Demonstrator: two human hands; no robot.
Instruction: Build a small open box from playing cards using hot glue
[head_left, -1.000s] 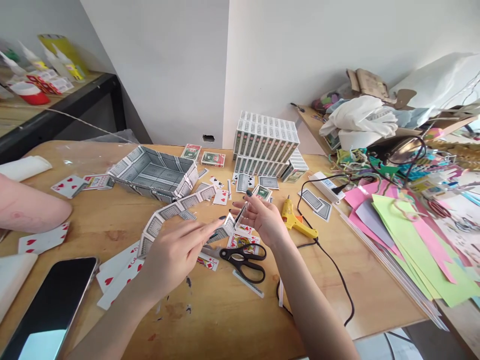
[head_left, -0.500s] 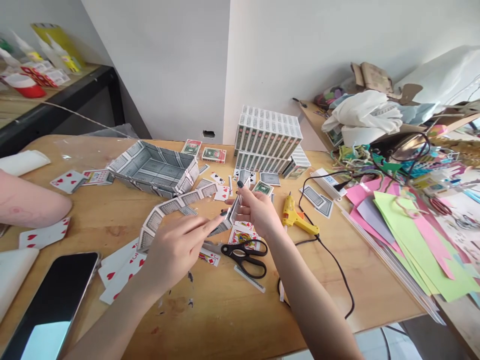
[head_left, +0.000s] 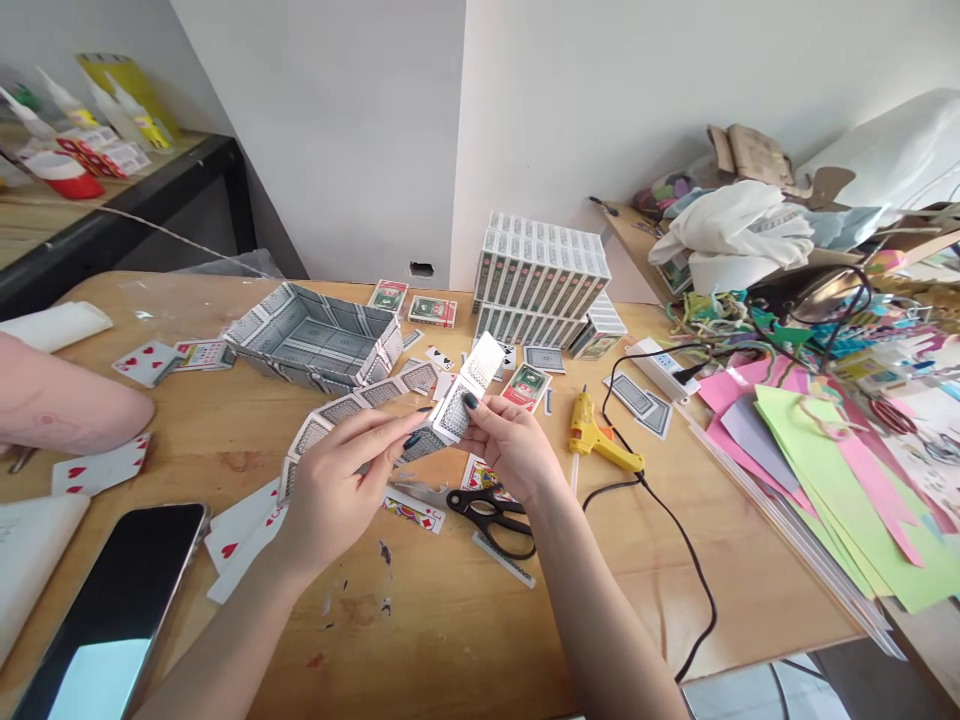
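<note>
phone (head_left: 116,600): flat at your left. open box of playing cards (head_left: 315,345): on the table (head_left: 442,640), beyond your left hand (head_left: 337,490). that hand: fingers drawn together, pinching the lower left part of the folded card strip (head_left: 454,408). strip: raised at a slant between both hands. right hand (head_left: 517,450): thumb pressed on the strip's face, gripping it. scissors (head_left: 491,520): below, near your right wrist. yellow glue gun (head_left: 596,435): lying farther right.
</note>
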